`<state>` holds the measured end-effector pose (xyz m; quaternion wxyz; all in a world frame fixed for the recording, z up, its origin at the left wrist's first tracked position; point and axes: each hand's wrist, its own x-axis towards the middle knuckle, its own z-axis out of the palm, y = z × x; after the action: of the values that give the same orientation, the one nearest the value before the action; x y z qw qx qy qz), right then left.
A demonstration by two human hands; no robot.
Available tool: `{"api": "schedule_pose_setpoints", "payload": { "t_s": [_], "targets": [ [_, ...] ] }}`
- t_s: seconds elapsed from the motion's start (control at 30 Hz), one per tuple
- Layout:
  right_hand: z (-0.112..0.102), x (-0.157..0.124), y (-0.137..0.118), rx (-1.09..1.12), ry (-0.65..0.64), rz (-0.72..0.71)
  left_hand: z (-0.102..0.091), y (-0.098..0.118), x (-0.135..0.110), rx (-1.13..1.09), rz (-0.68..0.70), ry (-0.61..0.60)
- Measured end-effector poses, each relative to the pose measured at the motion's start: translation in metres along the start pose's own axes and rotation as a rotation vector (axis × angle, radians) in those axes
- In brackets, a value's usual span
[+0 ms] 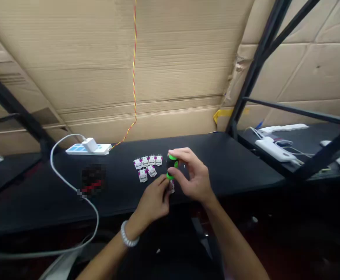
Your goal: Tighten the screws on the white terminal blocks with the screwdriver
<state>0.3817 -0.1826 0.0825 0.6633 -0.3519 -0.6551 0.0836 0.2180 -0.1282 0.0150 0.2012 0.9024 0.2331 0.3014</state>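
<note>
My right hand [193, 175] is closed around the black and green handle of a screwdriver [172, 165], held upright near the front of the black table. Beneath its lower end, my left hand [155, 198] pinches a small white and purple part [172, 187], mostly hidden by the fingers. The screwdriver's tip is hidden too. Several similar white and purple parts [142, 175] with thin metal pins lie just left of my hands, in two loose rows.
A white power strip [102, 149] with a plugged-in charger [90, 144] sits at the back left. Its white cable [63, 177] loops over the left side. A blurred dark and red object [93, 179] lies nearby. Black metal posts [253, 74] flank the table [213, 149].
</note>
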Motion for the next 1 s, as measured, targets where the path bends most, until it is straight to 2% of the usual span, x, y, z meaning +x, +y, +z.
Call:
{"api": "schedule_pose_setpoints", "payload": {
  "t_s": [0.1,0.27,0.47,0.67,0.83,1.0],
  "targets": [
    [0.0016,0.0000,-0.0002,-0.068,0.040,-0.046,0.0001,-0.0007,-0.0002,-0.013,0.002,-0.002],
    [0.0030,-0.0012,-0.0004,0.074,-0.078,0.011,0.0005,-0.0013,-0.0004,-0.007,-0.017,-0.017],
    [0.0034,-0.0006,-0.0037,-0.086,0.023,-0.048,0.0010,-0.0021,-0.0005,-0.022,0.008,0.004],
    [-0.0001,-0.0012,-0.0022,0.068,-0.111,0.052,0.0014,-0.0024,-0.0010,-0.022,0.006,-0.005],
    [0.0001,-0.0007,0.0006,-0.077,0.006,-0.014,0.0018,-0.0032,-0.0012,0.002,0.014,-0.008],
    [-0.0008,-0.0015,0.0018,0.092,-0.083,0.052,0.0027,-0.0020,-0.0022,0.010,0.031,-0.004]
  ]
}}
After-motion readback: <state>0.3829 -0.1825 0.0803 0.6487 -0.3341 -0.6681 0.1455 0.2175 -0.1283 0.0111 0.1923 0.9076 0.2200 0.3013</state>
